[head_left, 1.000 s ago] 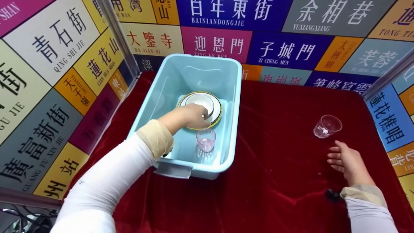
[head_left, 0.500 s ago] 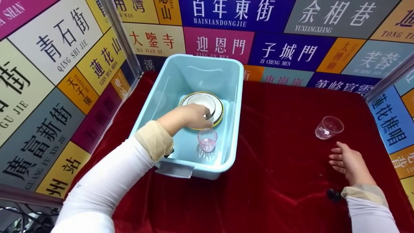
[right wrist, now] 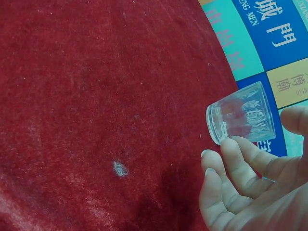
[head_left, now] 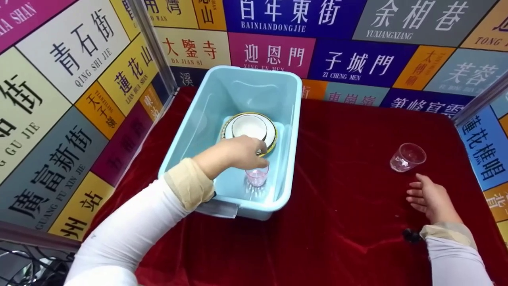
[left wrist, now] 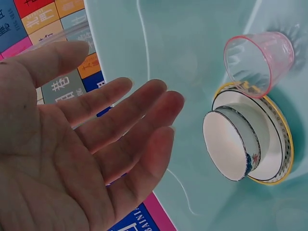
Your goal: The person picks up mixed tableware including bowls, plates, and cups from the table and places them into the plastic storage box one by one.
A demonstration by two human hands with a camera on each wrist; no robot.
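My left hand (head_left: 240, 153) hovers inside the light blue plastic bin (head_left: 295, 119), palm bare and fingers relaxed in the left wrist view. Below it, in the head view, a pink-tinted clear cup (head_left: 257, 176) stands on the bin floor, part of its rim hidden by the fingertips. Farther back, a white bowl (left wrist: 224, 146) sits on a plate with a yellow patterned rim (left wrist: 288, 144). On the red cloth at the right, my right hand (head_left: 432, 198) holds nothing, its fingers loosely bent. Just beyond its fingertips stands a clear cup (head_left: 407, 157), a small gap between them.
Dark red velvet cloth (head_left: 337, 190) covers the table around the bin. Printed panels with street names (head_left: 274, 51) wall in the back and sides. Cables (head_left: 35, 262) lie at the lower left, beyond the table.
My left hand has moved a little nearer, off the bowl and over the rim of the pink cup. The head view has shifted slightly. My right hand and the clear cup have stayed put.
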